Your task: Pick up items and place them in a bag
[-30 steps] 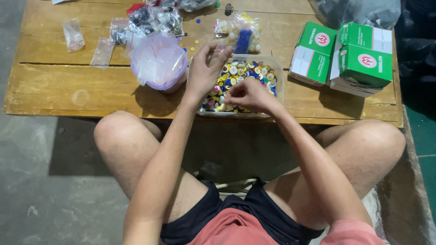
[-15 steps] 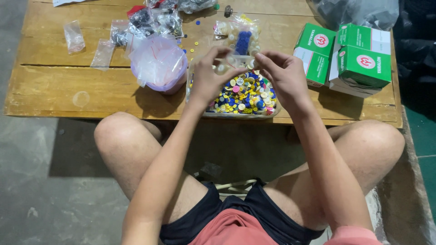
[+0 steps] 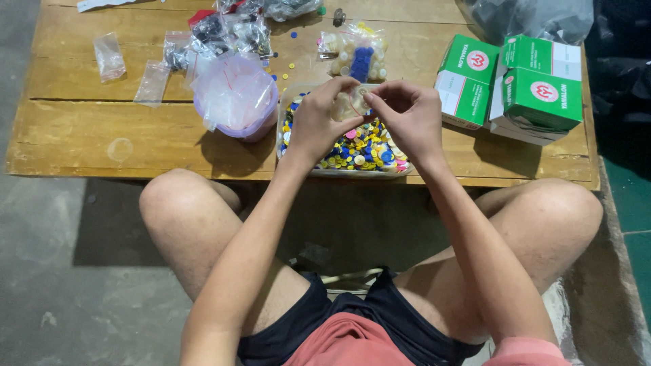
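Note:
A clear tray [image 3: 339, 171] full of small round coloured buttons stands at the near edge of a low wooden table [image 3: 81, 129]. Above it, my left hand [image 3: 319, 122] and my right hand [image 3: 407, 115] meet at the fingertips. Together they hold a small clear plastic bag [image 3: 350, 103] with pale buttons in it. My left hand pinches the bag from the left, while my right thumb and forefinger grip its top right edge.
A purple bowl [image 3: 234, 102] stuffed with clear bags stands left of the tray. Behind it lies a bag of blue and white buttons [image 3: 356, 57]. Green and white boxes [image 3: 515, 85] sit at the right. Loose empty bags [image 3: 108, 55] lie far left. My bare knees are below the table edge.
My right hand rose from the tray of buttons and came to the left hand. Both hands now hold the small bag above the tray.

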